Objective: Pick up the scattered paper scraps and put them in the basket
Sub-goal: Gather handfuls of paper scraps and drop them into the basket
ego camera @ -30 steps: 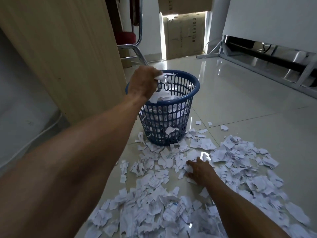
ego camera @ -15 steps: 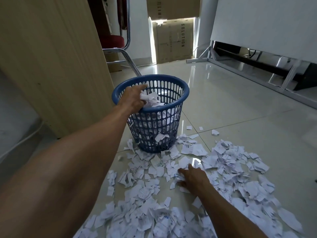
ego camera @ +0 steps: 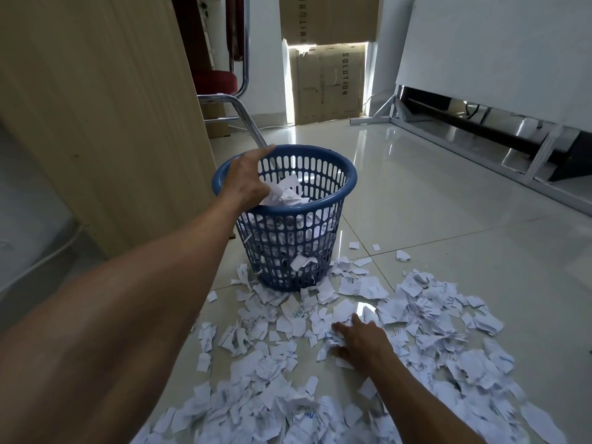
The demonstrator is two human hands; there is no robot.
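Note:
A blue plastic basket [ego camera: 347, 184] with slotted walls stands on the tiled floor, mostly full of white paper scraps [ego camera: 286, 195]. My left hand [ego camera: 246, 181] is over the basket's near left rim with its fingers stretched toward the far rim, and crumpled scraps lie just below its palm. Many more white paper scraps [ego camera: 426, 318] lie scattered over the floor in front of and to the right of the basket. My right hand [ego camera: 362, 342] rests flat on these scraps with its fingers spread.
A tall wooden panel [ego camera: 105, 116] stands close on the left of the basket. Behind are a chrome chair with a red seat [ego camera: 216, 81], cardboard boxes [ego camera: 330, 81] and a metal frame [ego camera: 480, 145] along the right wall.
My left hand lowered into the basket, straightened its fingers, and the scraps it carried now lie in the basket. My right hand spread flatter on the floor scraps.

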